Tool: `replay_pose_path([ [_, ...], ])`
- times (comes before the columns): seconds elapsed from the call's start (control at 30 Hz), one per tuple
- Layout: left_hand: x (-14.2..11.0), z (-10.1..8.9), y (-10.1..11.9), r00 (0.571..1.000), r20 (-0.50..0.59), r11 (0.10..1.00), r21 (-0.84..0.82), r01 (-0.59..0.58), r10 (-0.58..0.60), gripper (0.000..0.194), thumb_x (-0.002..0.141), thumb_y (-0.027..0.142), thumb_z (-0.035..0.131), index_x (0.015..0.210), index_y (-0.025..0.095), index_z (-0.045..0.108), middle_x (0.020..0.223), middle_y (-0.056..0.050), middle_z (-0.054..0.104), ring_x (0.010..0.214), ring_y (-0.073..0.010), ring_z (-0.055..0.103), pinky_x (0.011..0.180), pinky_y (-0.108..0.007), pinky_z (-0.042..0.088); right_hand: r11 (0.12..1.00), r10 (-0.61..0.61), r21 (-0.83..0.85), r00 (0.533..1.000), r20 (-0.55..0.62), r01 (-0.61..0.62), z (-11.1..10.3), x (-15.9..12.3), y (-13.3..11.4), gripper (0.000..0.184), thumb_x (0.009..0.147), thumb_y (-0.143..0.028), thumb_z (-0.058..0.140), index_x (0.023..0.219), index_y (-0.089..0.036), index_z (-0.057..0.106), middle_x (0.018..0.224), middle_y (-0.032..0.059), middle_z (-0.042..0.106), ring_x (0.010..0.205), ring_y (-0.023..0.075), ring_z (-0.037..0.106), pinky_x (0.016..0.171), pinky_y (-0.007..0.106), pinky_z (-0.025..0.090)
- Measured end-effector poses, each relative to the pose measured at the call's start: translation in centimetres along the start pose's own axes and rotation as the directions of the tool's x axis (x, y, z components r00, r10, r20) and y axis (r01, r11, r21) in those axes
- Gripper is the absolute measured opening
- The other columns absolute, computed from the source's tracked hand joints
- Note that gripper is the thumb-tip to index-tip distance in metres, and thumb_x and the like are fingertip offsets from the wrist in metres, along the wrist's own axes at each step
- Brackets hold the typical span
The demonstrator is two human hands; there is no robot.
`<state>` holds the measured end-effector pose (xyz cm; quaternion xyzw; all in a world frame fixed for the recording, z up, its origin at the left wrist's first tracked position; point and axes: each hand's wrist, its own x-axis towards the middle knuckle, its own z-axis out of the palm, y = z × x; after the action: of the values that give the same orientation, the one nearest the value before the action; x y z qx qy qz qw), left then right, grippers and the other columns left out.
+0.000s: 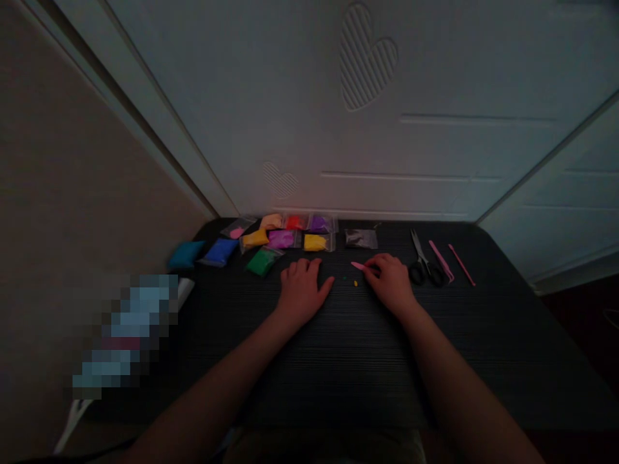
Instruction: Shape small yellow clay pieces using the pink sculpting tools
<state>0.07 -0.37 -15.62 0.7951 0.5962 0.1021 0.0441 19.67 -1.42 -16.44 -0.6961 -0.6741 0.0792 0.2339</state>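
Observation:
My right hand (388, 283) pinches a small pink modelling tool (358, 265), its pointed end turned to the left. My left hand (302, 290) rests on the dark table with its fingers apart and nothing in them. Between the hands lie a tiny yellow piece (356, 283) and a tiny dark green piece (344, 278), too small to make out clearly. Just beyond the left hand is a yellow clay packet (316, 243). A dark packet (360, 238) lies beyond the right hand.
Scissors (422, 258), pink tweezers (442, 261) and a thin pink stick (462, 265) lie right. Several coloured packets, among them a green packet (262, 260) and a blue packet (220, 252), lie left. A white panel (309, 129) stands behind the table (329, 374). A blurred-out object (130, 335) is at left.

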Motion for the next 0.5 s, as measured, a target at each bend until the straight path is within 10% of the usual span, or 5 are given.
replay_pose_path([
  [0.5,-0.4,-1.3,-4.1,0.959,0.104,0.927,-0.303,-0.221,0.263,0.022,0.08,0.029,0.046,0.097,0.025,0.059,0.099,-0.002,0.056,0.094,-0.0176,0.048,0.082,-0.032,0.036,1.0,0.001,-0.002,1.0,0.006,-0.001,0.1,0.0,0.1,0.017,0.076,-0.031,0.049,0.084,-0.022,0.061,0.092,0.0036,0.058,0.086,0.019,0.049,0.073,0.031,0.032],
])
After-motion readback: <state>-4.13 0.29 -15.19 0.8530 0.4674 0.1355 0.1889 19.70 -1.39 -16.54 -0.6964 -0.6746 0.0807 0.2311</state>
